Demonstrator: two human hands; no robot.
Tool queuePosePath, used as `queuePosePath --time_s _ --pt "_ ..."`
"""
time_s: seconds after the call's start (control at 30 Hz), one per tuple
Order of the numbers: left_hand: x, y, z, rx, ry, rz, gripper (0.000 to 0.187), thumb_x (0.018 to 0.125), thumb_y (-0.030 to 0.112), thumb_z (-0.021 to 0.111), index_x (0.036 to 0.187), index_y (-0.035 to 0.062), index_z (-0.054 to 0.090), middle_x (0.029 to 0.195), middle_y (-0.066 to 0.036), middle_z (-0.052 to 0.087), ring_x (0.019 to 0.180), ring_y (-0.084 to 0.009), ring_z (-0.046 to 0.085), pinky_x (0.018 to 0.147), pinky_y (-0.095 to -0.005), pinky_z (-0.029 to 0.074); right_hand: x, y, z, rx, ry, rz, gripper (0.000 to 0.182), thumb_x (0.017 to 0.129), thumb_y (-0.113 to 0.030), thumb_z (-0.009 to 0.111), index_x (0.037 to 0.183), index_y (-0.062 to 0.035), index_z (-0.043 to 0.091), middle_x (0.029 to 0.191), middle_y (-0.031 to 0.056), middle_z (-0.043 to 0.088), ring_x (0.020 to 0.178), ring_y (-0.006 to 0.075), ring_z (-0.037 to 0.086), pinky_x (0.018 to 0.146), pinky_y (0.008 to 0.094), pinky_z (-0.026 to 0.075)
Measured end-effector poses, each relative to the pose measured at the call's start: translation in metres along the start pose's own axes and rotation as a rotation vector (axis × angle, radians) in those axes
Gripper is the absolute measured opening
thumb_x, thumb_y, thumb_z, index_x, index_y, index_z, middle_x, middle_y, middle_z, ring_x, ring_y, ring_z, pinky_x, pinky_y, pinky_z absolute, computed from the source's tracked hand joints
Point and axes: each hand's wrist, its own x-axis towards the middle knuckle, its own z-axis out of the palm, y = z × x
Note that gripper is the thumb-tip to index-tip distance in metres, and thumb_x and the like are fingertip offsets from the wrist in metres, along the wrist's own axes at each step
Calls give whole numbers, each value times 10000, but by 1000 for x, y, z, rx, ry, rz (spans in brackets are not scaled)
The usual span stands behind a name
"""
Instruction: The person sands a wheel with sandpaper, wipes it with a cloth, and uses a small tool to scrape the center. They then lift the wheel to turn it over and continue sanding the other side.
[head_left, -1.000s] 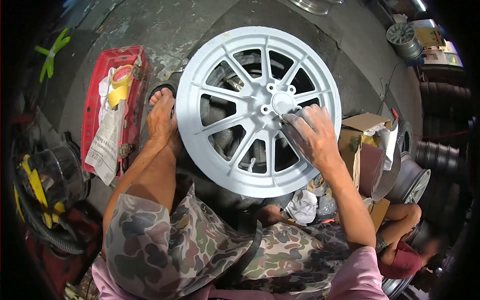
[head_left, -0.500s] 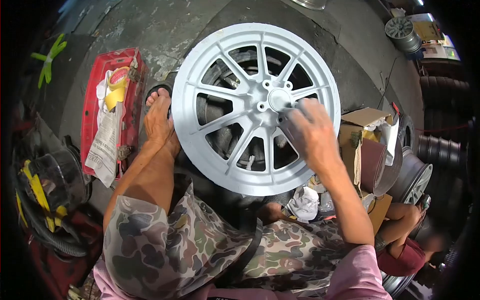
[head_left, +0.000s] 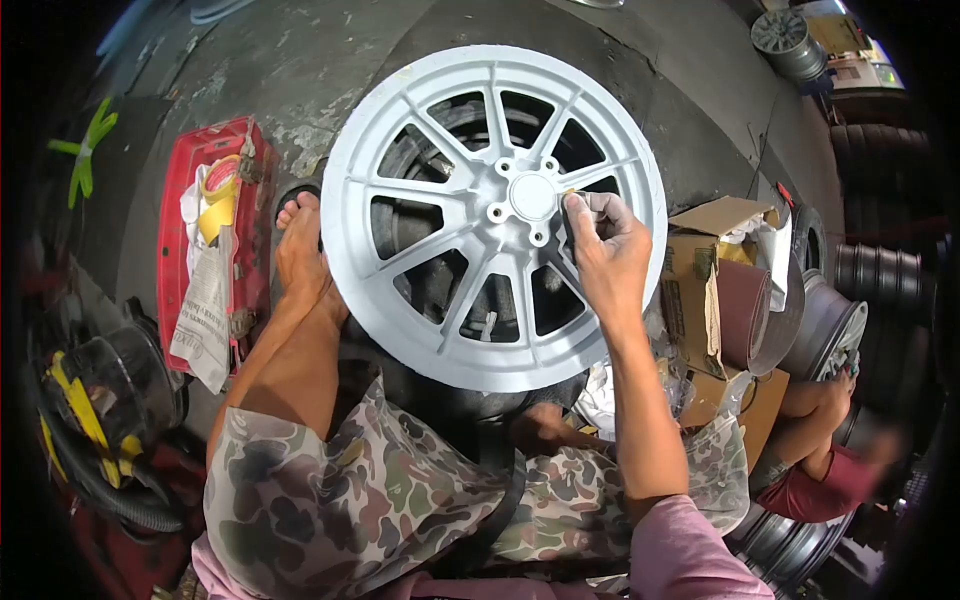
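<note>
A pale grey-white wheel rim [head_left: 345,215] with several spokes lies face up in front of me, on a dark tyre that shows between the spokes. Beside its round centre cap [head_left: 532,196], at the right, is my right hand [head_left: 612,245]. Its fingertips, dusted grey, pinch a small thin piece of sandpaper [head_left: 567,212], dark with a yellowish edge, mostly hidden by the thumb and fingers. The bolt holes lie around the hub. My left hand does not show; a foot in a sandal [head_left: 300,235] stands close to the rim's left edge.
On the left, a red toolbox tray [head_left: 170,240] holds masking tape [head_left: 222,180] and newspaper [head_left: 203,310]. To the right stand a cardboard box [head_left: 690,290], brown abrasive sheets [head_left: 742,310] and metal rims [head_left: 825,320]. Another person [head_left: 820,485] sits at the lower right.
My right hand, blurred over the lower right of the hub before, is now steady and slightly higher, right beside the centre cap. The whole view has shifted a little.
</note>
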Motion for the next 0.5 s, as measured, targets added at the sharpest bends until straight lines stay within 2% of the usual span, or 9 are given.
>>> queuePosePath --time_s 0.07,0.1,0.17,0.2,0.27,0.4,0.47,0.5 --pt "-3 10 -4 368 -211 -37 439 1075 144 523 1474 -39 530 1415 -221 609 1368 -283 554 1182 -383 414 -4 -2 4 44 56 18 234 987 -177 740 911 44 726 651 -30 576 609 36 443 540 253 368" --pt "-5 9 0 369 -211 -37 439 1075 144 523 1474 -39 530 1415 -221 609 1368 -283 554 1182 -383 414 -5 -3 5 45 56 19 234 987 -177 740 911 44 726 651 -30 576 609 36 443 540 253 368" --pt "-7 8 6 737 -96 65 452 1094 169 532 1496 -35 505 1406 -204 607 1317 -289 588 1150 -389 448 -9 -8 5 58 72 46 229 991 -178 740 920 39 721 657 -42 566 608 28 436 541 237 365" --pt "-6 8 6 738 -97 67 452 1094 169 532 1496 -35 505 1406 -204 607 1317 -289 588 1150 -389 448 -8 -6 5 59 71 47 229 991 -178 740 920 39 721 657 -42 566 608 28 436 541 237 365" --pt "-2 5 4 698 18 96 406 1129 195 463 1442 -48 551 1288 -158 681 1090 -237 703 975 -334 579 -4 -5 4 150 57 54 219 993 -177 739 925 30 716 669 -42 577 609 26 443 546 231 376" --pt "3 7 -7 732 -49 121 410 1123 181 464 1449 -54 544 1302 -164 679 1110 -257 703 990 -342 579 -5 -12 8 83 52 32 209 990 -170 743 921 24 711 677 -40 582 619 23 451 548 227 380" --pt "1 8 -6 630 -114 59 460 1106 205 532 1497 -36 503 1324 -162 648 1197 -257 647 1086 -371 498 0 -7 10 33 83 32 211 957 -179 774 909 18 716 680 -9 619 608 50 495 557 251 411" --pt "-1 7 -4 630 -114 62 460 1106 205 532 1497 -36 503 1324 -162 648 1197 -257 647 1086 -371 498 2 -8 10 33 84 35 211 957 -179 774 909 18 716 680 -9 619 608 50 495 557 251 411"
